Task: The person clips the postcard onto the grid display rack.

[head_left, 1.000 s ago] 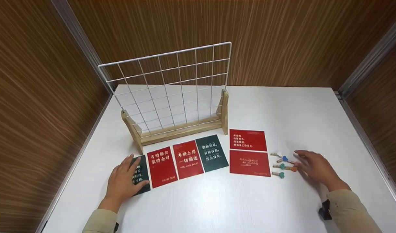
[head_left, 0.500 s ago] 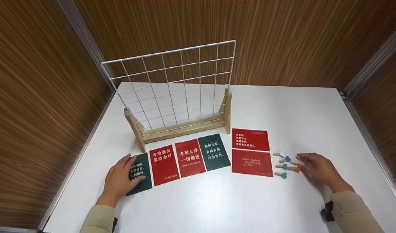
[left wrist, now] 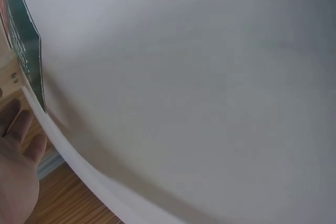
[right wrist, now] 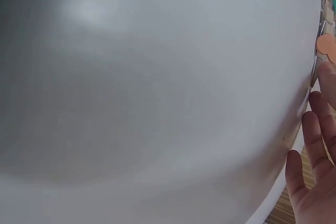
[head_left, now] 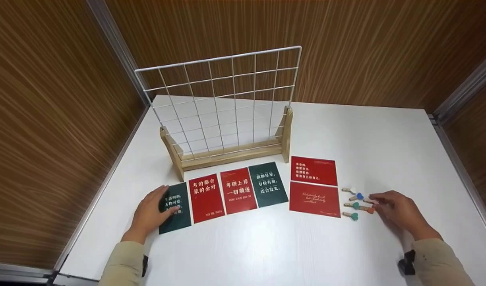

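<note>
My left hand [head_left: 149, 212] rests on the left edge of a dark green card [head_left: 177, 220], its thumb across the printed text. In the left wrist view, its fingers [left wrist: 20, 125] are loosely spread. At the right, my right hand [head_left: 399, 210] lies beside several small wooden clothespins with coloured tops. Its thumb and index finger are either side of the end of a pink-topped clothespin [head_left: 370, 201], with no firm pinch visible. An orange-topped clothespin [head_left: 368, 209] is close to the thumb. The other fingers [right wrist: 313, 140] stretch out relaxed in the right wrist view.
A white wire grid [head_left: 235, 93] stands in a wooden base [head_left: 235, 155] behind the cards. Two red cards [head_left: 206, 200], [head_left: 239, 192] and another green card [head_left: 268, 186] form a row. Two more red cards [head_left: 314, 171], [head_left: 315, 200] lie stacked edgewise. Brown panels [head_left: 346, 51] surround the white table [head_left: 258, 254].
The whole head view has shifted, so the table things appear further right. My left hand has slid slightly left off the green card, uncovering more text. The right hand stays by the clothespins.
</note>
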The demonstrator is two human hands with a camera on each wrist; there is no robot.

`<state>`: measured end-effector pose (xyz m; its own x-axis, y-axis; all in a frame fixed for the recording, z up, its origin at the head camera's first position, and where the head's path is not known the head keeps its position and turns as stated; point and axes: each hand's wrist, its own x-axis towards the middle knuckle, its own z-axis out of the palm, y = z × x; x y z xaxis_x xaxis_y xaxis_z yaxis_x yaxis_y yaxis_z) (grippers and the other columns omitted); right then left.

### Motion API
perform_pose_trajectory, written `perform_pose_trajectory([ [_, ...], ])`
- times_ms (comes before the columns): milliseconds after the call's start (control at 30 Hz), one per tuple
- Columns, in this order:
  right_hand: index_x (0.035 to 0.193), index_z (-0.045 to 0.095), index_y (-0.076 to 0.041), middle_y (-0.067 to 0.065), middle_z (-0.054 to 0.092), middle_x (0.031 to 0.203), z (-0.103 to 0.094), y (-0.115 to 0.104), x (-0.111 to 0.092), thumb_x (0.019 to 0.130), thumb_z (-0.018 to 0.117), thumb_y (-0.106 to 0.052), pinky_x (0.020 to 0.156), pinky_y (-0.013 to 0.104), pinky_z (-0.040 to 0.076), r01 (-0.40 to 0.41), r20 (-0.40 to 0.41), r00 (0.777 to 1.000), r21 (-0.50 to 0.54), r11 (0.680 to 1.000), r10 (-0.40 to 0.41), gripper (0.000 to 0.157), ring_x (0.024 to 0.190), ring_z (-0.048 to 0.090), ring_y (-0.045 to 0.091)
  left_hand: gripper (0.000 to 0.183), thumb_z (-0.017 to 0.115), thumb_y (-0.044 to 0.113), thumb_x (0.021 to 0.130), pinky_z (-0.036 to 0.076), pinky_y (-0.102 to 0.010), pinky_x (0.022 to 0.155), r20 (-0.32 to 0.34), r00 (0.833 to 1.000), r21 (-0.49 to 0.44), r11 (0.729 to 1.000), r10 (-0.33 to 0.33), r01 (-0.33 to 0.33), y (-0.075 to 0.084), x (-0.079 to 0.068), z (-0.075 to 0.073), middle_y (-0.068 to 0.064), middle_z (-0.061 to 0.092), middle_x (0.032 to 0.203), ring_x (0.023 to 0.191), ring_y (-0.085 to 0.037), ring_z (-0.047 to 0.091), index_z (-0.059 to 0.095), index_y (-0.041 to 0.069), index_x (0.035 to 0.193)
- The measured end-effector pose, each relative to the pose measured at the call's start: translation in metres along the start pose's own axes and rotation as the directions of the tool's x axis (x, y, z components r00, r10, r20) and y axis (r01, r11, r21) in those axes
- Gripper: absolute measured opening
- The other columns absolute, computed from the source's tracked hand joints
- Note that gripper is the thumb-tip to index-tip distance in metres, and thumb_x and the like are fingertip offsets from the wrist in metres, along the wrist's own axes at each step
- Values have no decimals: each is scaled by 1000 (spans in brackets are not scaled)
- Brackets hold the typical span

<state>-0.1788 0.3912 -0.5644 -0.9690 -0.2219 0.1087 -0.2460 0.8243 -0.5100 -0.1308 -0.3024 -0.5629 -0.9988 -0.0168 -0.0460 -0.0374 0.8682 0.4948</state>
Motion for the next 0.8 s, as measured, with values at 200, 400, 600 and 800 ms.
perform_pose_trajectory([
  [200,106,72,-6,10,66,101,0,0,0,81,72,-2,76,29,50,-5,4,1000,-11,1000,5,25,93,61,31,82,74,37,83,26,-53,108,20,999,-50,998,-32,33,-5,6,1,-20,36,147,134,-39,30,34,4,146],
  [400,105,72,-5,9,67,99,-1,0,-1,81,72,0,74,21,47,-20,14,1000,-1,1000,20,25,91,61,29,81,73,32,85,25,-53,108,37,995,-87,991,-97,99,-9,13,0,-22,33,147,135,-40,27,31,2,147],
  [600,104,72,-4,11,66,100,-1,-2,-1,81,71,0,74,23,47,-38,14,999,2,999,38,24,92,61,30,79,74,26,84,23,-53,109,32,994,-121,987,-104,107,-14,19,0,-25,33,146,135,-42,27,32,-1,145],
  [800,104,72,-4,11,66,100,-1,-1,-2,81,71,0,74,24,47,-45,13,999,3,999,45,24,92,61,30,84,76,26,82,21,-52,110,45,991,-143,981,-123,129,-17,24,0,-26,32,147,136,-42,24,30,-2,146],
])
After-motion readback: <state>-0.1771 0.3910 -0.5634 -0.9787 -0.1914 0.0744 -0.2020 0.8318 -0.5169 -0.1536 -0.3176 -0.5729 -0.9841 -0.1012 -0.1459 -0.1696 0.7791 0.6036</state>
